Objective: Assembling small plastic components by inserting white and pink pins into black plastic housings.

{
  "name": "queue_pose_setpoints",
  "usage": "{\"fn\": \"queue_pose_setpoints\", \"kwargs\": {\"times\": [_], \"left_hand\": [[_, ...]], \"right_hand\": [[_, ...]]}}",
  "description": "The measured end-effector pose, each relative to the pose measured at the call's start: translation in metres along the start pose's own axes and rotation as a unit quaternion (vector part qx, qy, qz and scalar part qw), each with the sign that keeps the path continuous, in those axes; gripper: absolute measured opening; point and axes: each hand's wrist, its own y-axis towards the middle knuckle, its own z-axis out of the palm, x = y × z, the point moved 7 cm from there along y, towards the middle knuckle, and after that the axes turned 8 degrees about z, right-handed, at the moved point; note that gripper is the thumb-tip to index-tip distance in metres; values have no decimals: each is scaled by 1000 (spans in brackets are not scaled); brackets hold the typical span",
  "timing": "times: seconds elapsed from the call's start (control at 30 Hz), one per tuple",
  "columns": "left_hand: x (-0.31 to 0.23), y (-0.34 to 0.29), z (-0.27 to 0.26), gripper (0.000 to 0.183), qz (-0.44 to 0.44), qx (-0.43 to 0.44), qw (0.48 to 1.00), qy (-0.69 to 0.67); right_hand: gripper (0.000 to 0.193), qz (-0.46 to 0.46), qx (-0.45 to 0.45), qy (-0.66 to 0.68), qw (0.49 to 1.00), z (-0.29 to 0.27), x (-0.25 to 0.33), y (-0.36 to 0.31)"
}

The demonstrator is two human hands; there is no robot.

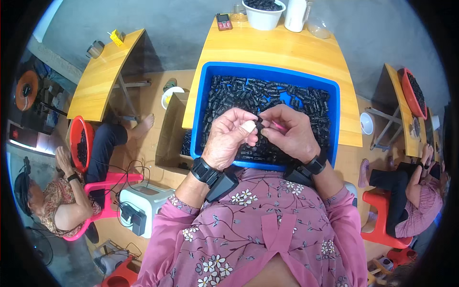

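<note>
Over the near half of a blue tray (201,91), my two hands meet with their fingertips close together. A small black plastic part (259,125) is pinched between them; its exact shape is mostly hidden by the fingers. My left hand (228,136) is closed on it, with a white wrap (248,126) round the thumb tip. My right hand (292,136) is closed from the other side, and something pink (278,126) shows between its fingers, too small to name. Many short black cylindrical parts (234,93) fill the tray beneath.
The tray rests on a yellow wooden table (282,48). At its far edge stand a phone (224,21), a white bowl (264,18) of black parts and a white container (295,15). A cardboard box (167,138) stands left. People work on both sides, near red basins (82,143).
</note>
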Motion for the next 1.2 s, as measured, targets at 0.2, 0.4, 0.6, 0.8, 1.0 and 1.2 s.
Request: {"fn": "queue_pose_setpoints", "kwargs": {"times": [0.2, 0.4, 0.6, 0.8, 1.0, 1.2], "left_hand": [[3, 3, -1, 17, 20, 8, 999, -42], [3, 2, -1, 17, 27, 10, 998, -51], [6, 3, -3, 18, 16, 14, 998, -58], [10, 3, -5, 17, -1, 11, 997, -73], [11, 3, -6, 17, -11, -1, 996, -93], [12, 3, -8, 16, -19, -8, 995, -102]], "right_hand": [[26, -8, -19, 41, 999, -3, -1, 1], [25, -11, -20, 55, 998, -3, -1, 0], [21, -68, -1, -9, 998, -1, 15, 0], [20, -136, -17, -37, 990, 2, 16, -2], [17, -128, -37, -51, 990, -1, 17, -4], [13, -70, -39, -55, 995, 0, 14, -2]]}}
